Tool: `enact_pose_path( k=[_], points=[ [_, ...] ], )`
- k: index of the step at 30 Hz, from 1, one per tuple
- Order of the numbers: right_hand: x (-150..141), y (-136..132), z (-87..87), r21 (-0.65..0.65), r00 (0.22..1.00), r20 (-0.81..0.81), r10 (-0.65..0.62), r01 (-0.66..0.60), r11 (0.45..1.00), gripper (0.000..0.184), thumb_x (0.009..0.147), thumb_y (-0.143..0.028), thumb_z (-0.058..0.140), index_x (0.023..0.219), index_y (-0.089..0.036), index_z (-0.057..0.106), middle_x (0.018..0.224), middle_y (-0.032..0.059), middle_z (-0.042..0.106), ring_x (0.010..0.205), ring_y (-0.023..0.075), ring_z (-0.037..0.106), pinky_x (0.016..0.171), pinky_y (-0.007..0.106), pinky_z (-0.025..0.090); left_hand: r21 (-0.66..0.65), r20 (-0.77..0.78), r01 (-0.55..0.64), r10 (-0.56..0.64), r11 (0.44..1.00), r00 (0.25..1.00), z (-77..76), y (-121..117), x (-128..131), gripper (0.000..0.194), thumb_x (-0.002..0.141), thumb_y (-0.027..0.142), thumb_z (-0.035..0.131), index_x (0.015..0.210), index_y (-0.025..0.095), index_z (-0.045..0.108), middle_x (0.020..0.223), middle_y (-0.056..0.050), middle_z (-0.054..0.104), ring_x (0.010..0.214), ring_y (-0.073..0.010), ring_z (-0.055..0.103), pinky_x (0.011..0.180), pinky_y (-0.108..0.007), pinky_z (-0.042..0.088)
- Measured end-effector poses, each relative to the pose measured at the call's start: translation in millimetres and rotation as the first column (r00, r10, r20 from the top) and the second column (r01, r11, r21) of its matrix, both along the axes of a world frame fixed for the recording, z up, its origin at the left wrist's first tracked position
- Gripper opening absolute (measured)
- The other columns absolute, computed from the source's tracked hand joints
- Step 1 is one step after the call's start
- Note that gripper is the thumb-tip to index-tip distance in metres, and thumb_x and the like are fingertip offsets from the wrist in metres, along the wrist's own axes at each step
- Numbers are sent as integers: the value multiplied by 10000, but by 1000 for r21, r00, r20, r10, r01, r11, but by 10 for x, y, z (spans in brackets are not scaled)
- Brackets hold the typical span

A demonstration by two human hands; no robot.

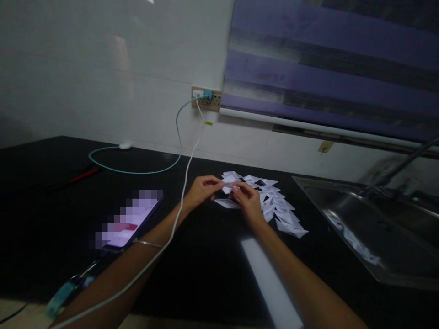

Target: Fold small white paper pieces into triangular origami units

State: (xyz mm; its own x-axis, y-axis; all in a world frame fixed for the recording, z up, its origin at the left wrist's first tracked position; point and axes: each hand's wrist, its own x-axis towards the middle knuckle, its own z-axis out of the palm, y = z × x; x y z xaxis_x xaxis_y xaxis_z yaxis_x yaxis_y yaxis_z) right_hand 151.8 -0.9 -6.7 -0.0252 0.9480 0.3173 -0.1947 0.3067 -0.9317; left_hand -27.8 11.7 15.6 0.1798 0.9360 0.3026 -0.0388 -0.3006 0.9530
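Observation:
Between my left hand [203, 191] and my right hand [249, 204] is a small white folded paper [227, 188], pinched by the fingertips of both. Another folded paper piece [226, 204] lies on the counter just below it. Beyond and to the right of my right hand, several white folded paper pieces [283, 208] with pointed ends lie in rows. A long white paper strip [267, 278] lies flat beside my right forearm, which covers part of its edge.
On the black counter [206, 274], a lit phone [128, 224] lies left of my left forearm. A white cable [187, 178] runs from the wall socket [216, 100] across that forearm. A teal cable [137, 172] loops behind. At right is a metal sink [329, 192] with a faucet.

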Motion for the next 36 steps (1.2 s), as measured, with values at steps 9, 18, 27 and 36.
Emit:
enact_pose_path(
  k=[9, 18, 27, 36],
  points=[
    [-40, -9, 46, 26, 989, 101, -111, 109, 994, 296, 710, -463, 812, 844, -205, 754, 824, 32, 729, 699, 177, 670, 683, 328, 590, -8, 40, 9, -9, 1000, 999, -18, 13, -1, 377, 701, 362, 835, 954, 132, 675, 737, -31, 701, 506, -81, 566, 437, -187, 424],
    [-3, -8, 67, 25, 990, 47, -130, 129, 991, 301, 663, -449, 849, 800, -200, 750, 794, 28, 723, 720, 186, 681, 688, 332, 599, 39, 14, -7, 6, 999, 1000, -30, 28, -11, 383, 715, 466, 814, 744, 121, 650, 611, -9, 652, 444, -78, 539, 433, -202, 431],
    [47, 48, 8, 49, 984, 105, -145, 140, 989, 312, 700, -477, 813, 790, -188, 738, 724, 25, 709, 629, 166, 652, 620, 301, 546, 31, -12, -46, 47, 998, 999, -28, 14, 26, 423, 720, 498, 798, 878, 143, 631, 567, 26, 623, 425, -78, 523, 430, -187, 391],
    [43, -25, 91, 12, 981, 130, -141, 141, 990, 469, 711, -472, 800, 1068, -216, 636, 672, -11, 712, 621, 165, 652, 633, 287, 524, 34, 16, 3, -4, 999, 1000, -53, 15, 55, 533, 732, 479, 790, 1108, 150, 603, 678, 3, 681, 488, -86, 555, 470, -186, 421]
  ],
)
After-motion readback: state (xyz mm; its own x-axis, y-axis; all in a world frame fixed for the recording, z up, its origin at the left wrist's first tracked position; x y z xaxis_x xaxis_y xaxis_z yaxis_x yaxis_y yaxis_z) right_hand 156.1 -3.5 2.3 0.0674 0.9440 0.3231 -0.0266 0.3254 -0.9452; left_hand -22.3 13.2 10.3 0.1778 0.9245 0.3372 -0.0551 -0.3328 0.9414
